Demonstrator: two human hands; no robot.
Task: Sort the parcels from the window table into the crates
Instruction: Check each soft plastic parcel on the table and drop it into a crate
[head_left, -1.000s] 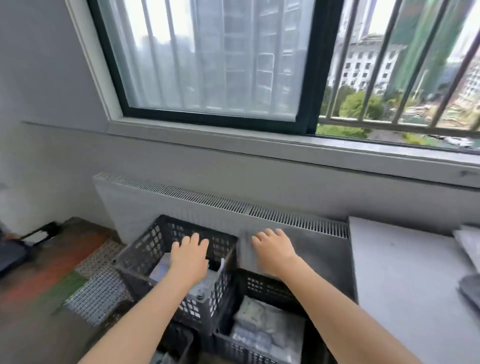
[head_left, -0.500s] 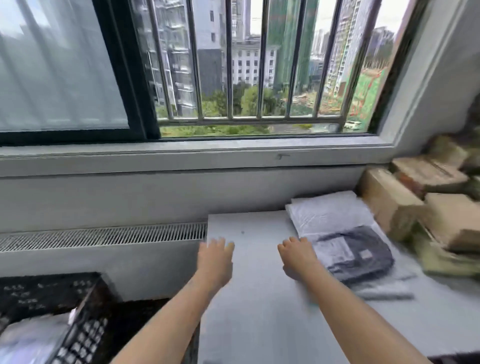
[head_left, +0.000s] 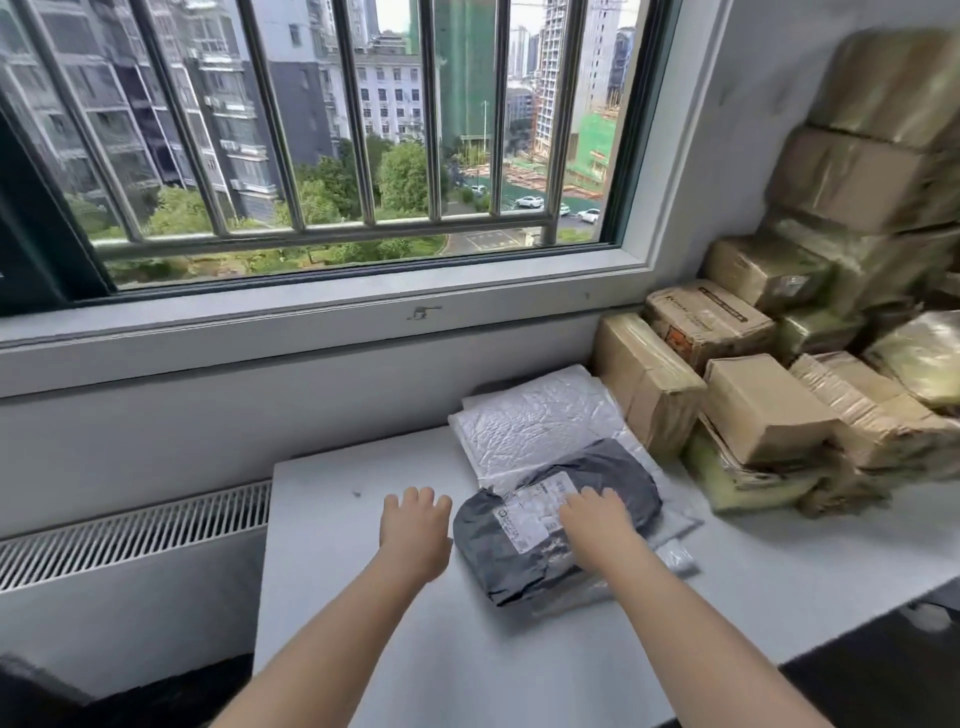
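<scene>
My right hand (head_left: 597, 525) rests flat, fingers released, on the grey parcel (head_left: 550, 535) on the white worktop (head_left: 415, 649). Left hand (head_left: 415, 530) hovers beside it, fingers released. Cardboard boxes (head_left: 763, 405) stacked at the wall, barred window (head_left: 322, 135) behind.

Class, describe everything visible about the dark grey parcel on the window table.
The dark grey parcel is a soft, wrinkled plastic mailer bag bearing a white printed label. It lies flat on the pale table, overlapping white padded mailers beneath it. The right hand rests on its label, fingers straight; the left hand hovers beside it.
</scene>
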